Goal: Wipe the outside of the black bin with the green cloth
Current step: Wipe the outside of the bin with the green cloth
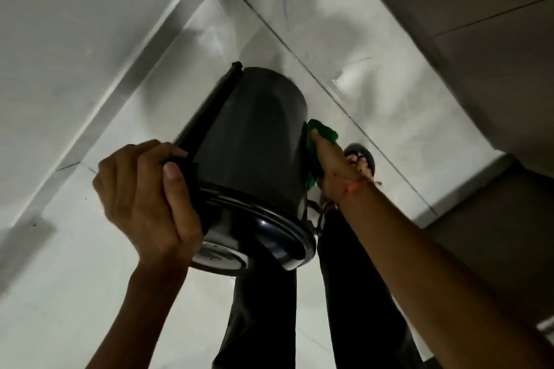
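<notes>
A round black bin point(254, 141) hangs tilted in front of me, its lidded top end toward me and its base pointing down at the floor. My left hand point(144, 198) grips the bin at its rim and the black bar along its left side. My right hand point(335, 171) presses a green cloth point(323, 132) flat against the bin's right side wall. Most of the cloth is hidden between the palm and the bin.
Pale floor tiles point(374, 90) lie below, with a white wall point(75, 24) to the left and a dark wall or cabinet point(494, 39) to the right. My legs in dark trousers point(263, 323) and a sandalled foot point(364, 159) stand under the bin.
</notes>
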Tool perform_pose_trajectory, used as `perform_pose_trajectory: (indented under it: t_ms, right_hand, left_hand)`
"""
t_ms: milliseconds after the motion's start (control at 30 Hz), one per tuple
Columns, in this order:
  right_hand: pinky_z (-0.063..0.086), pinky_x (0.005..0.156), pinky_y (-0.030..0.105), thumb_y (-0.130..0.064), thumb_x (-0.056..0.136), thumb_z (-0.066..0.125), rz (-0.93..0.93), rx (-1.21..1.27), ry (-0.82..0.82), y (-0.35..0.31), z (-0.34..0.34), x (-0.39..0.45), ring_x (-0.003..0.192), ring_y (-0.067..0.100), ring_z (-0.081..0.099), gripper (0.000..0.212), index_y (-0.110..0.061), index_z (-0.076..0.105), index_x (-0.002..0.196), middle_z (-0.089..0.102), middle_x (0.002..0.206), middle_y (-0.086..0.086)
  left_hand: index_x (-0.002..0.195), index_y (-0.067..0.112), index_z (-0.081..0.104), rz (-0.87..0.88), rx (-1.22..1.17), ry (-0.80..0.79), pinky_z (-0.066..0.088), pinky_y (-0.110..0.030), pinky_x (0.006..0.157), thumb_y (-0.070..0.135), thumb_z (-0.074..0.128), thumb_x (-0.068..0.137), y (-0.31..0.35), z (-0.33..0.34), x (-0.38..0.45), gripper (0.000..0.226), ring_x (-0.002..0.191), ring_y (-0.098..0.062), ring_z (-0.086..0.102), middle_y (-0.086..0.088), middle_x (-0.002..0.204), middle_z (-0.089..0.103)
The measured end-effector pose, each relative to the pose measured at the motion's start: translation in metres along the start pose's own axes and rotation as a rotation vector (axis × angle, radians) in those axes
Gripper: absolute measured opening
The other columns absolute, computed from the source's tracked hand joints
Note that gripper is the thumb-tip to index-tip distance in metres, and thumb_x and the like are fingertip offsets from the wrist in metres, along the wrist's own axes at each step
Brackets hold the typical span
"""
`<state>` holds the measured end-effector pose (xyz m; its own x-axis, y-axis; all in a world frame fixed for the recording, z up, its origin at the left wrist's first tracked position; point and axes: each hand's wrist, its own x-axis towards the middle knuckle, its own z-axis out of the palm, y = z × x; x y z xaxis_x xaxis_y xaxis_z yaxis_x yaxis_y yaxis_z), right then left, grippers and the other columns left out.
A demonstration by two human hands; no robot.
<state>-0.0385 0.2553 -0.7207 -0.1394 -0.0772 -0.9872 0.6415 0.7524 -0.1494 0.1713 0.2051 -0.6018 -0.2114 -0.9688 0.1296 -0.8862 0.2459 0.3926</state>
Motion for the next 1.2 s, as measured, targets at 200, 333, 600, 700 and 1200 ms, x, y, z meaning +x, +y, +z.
perform_pose_trajectory:
  t_ms: [200,333,600,700,1200]
  right_hand:
    - [0.05,0.107,0.014,-0.041,0.094,0.069,-0.666,-0.411,0.055,0.04,-0.008,-0.089,0.128,-0.006,0.06,0.024,-0.049,0.062,0.116,0.067,0.132,-0.004]
    - [0.04,0.124,0.045,-0.036,0.103,0.061,-0.695,-0.486,0.195,0.03,0.005,-0.049,0.148,0.031,0.048,0.044,-0.018,0.054,0.142,0.05,0.157,0.016]
    - [0.048,0.118,0.043,-0.021,0.097,0.072,-0.777,-0.474,0.151,-0.012,0.013,-0.042,0.138,0.031,0.056,0.041,-0.015,0.06,0.135,0.058,0.146,0.015]
    - [0.046,0.121,0.041,-0.034,0.093,0.072,-0.898,-0.588,-0.087,0.013,-0.001,-0.086,0.147,0.024,0.049,0.046,-0.059,0.052,0.126,0.049,0.157,0.006]
    - [0.048,0.113,0.031,-0.033,0.09,0.073,-0.929,-0.978,-0.19,-0.012,-0.028,-0.073,0.133,0.024,0.053,0.044,-0.02,0.065,0.131,0.053,0.146,0.003]
  left_hand:
    - [0.086,0.006,0.08,0.41,-0.047,-0.069,0.044,-0.043,0.083,0.02,0.054,0.105,0.019,0.003,-0.033,0.035,0.087,-0.036,0.065,-0.017,0.093,0.077]
    - [0.079,0.01,0.082,0.416,-0.144,-0.081,0.043,-0.034,0.093,0.027,0.054,0.108,0.023,-0.003,-0.065,0.044,0.094,-0.03,0.062,-0.013,0.086,0.079]
    - [0.119,0.008,0.074,0.242,-0.352,-0.096,0.046,-0.033,0.093,0.012,0.055,0.109,0.057,0.005,-0.077,0.022,0.091,-0.026,0.069,-0.01,0.1,0.079]
    - [0.133,0.006,0.063,0.131,-0.31,-0.015,0.042,-0.027,0.11,0.005,0.05,0.105,0.056,0.005,-0.074,0.031,0.114,-0.02,0.064,-0.013,0.118,0.076]
    - [0.134,0.003,0.05,0.129,-0.382,-0.016,0.037,-0.034,0.127,0.0,0.052,0.091,0.051,0.006,-0.062,0.043,0.144,-0.027,0.046,-0.02,0.143,0.05]
